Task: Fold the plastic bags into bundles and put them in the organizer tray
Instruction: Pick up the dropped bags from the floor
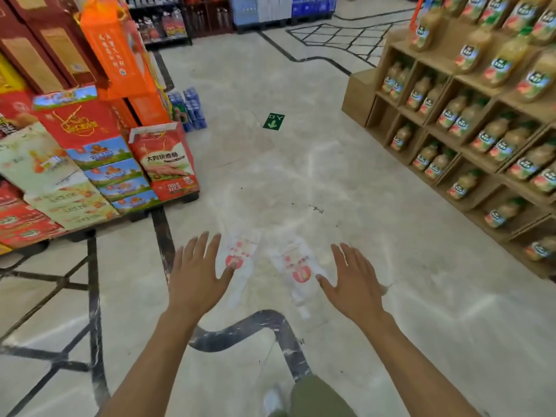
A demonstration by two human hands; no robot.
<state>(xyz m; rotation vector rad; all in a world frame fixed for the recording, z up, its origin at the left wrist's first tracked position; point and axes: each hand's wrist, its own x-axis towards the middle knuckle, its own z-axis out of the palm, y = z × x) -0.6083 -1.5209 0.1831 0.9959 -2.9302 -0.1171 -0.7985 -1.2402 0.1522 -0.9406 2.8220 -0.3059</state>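
Observation:
Two thin white plastic bags with red print lie flat on the pale shop floor in front of me. The left bag and the right bag sit side by side, a small gap between them. My left hand hovers with straight spread fingers, its thumb over the left bag's edge. My right hand is also spread flat, its thumb by the right bag's edge. Neither hand holds anything. No organizer tray is in view.
Stacked red and orange gift boxes fill the left side on a pallet. Wooden shelves of juice bottles run along the right. A green arrow sticker marks the floor ahead. My shoe and trouser leg show at the bottom.

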